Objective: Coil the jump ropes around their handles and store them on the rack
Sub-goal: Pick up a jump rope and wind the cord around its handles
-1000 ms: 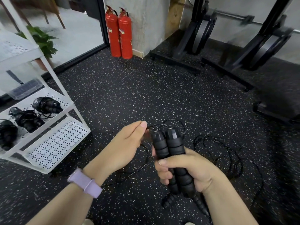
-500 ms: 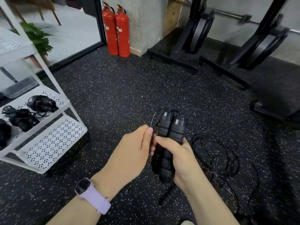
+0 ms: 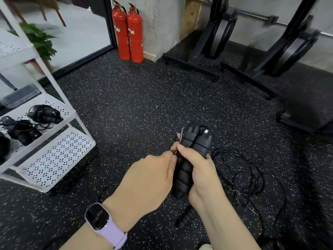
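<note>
Jump rope handles gripped by right hand; left hand pinches cord.

- Daylight's pouring in through the glass top left, washing that corner out.
- Wide-angle lens is bending the rack and the edges.
- Weight stands top right are smearing with motion blur; centre's staying sharp.

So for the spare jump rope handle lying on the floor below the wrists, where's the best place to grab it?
Pinch the spare handle from above across its ribbed middle: it lies flat, and the ridges give the fingers purchase. The right hand grips the paired handles, so it must be freed first.
</note>
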### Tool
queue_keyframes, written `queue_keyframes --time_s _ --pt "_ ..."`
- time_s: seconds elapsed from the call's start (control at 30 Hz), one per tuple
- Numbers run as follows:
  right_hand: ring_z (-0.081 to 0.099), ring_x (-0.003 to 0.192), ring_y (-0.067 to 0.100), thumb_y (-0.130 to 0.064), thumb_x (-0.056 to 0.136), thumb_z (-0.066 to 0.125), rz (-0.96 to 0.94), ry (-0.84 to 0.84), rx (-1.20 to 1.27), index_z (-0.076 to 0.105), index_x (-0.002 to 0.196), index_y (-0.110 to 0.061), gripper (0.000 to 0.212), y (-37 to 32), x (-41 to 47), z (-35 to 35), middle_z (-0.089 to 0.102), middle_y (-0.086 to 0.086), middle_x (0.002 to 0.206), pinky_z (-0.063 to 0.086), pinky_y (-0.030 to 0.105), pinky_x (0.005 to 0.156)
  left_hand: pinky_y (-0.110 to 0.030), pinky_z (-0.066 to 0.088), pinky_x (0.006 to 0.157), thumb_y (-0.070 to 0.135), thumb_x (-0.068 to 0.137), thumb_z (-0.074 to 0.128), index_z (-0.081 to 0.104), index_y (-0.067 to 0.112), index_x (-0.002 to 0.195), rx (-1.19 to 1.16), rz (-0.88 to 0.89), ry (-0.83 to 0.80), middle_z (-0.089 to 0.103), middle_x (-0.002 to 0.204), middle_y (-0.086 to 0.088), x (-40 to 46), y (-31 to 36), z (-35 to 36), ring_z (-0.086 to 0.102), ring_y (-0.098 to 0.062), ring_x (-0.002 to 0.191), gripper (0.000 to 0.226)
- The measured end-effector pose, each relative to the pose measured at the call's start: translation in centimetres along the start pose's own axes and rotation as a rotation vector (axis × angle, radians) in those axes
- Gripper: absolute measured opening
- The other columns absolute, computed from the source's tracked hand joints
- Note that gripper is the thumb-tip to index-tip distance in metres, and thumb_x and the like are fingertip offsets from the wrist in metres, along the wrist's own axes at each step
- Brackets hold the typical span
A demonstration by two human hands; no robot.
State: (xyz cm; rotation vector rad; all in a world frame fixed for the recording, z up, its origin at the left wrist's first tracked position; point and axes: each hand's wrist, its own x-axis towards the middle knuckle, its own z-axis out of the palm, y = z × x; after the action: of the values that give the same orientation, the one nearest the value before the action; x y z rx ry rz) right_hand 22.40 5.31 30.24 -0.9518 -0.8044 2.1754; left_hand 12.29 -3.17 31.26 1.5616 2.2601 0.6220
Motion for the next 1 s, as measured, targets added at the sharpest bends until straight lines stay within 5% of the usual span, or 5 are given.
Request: queue_keyframes --time_s 0.27,0.47,0.67,0.83,1.0 --pt "0.065 0.065 0.014 -0.033 0.084 0.080 -0.213 0.161 -0.712 0.066 0.095 -0.018 0.023 -2.1 1.0 -2.4 0.072 0.001 0.074 0.054 0.040 0.072 -0.030 0.037 0.055 0.051 0.104 0.021 0.039 0.026 0.073 0.189 0.102 -0.026 0.051 0.059 0.007 -0.5 -0.6 -1.0 0.050 -0.012 0.051 0.044" --pt "0.058 0.074 -0.021 -0.103 0.063 0.040 -0.064 -0.141 -1.272 0.056 0.093 -0.041 0.072 -2.5 0.8 -3.4 0.068 -0.016 0.088 0.045 0.013 0.070 -0.030 0.037 0.059 0.047 0.100 0.030 0.041 0.029 0.073 0.196 0.283 -0.008 0.045 0.068 0.013 -0.1 -0.9 -2.0 0.046 -0.009 0.061 0.034" --pt "0.060 0.058 0.002 -0.096 0.081 0.008 0.272 -0.433 -1.189 0.071 0.068 -0.038 0.086 -2.2 0.1 -2.8 0.068 -0.010 0.066 0.049 0.019 0.062 -0.019 0.040 0.066 0.053 0.097 0.047 0.060 0.034 0.084 -0.054 0.216 -0.161 0.058 0.087 0.018 0.1 -2.1 -2.5 0.055 0.000 0.081 0.026" --pt "0.060 0.058 0.013 -0.091 0.084 0.010 0.451 -0.463 -1.210 0.071 0.104 -0.015 0.100 -1.2 -0.1 -2.9 0.069 0.001 0.071 0.052 0.025 0.060 -0.025 0.054 0.076 0.056 0.092 0.062 0.069 0.034 0.086 -0.220 0.068 -0.288 0.069 0.087 0.023 0.5 -2.7 -2.4 0.065 0.001 0.081 0.024" --pt "0.058 0.052 0.015 -0.065 0.106 0.015 0.459 -0.542 -1.110 0.069 0.098 -0.010 0.077 -0.8 -0.7 -2.2 0.070 0.007 0.072 0.050 0.020 0.050 -0.008 0.043 0.060 0.052 0.092 0.066 0.070 0.040 0.076 -0.381 0.012 -0.405 0.068 0.070 0.024 1.0 -3.0 -3.3 0.061 0.008 0.063 0.020"
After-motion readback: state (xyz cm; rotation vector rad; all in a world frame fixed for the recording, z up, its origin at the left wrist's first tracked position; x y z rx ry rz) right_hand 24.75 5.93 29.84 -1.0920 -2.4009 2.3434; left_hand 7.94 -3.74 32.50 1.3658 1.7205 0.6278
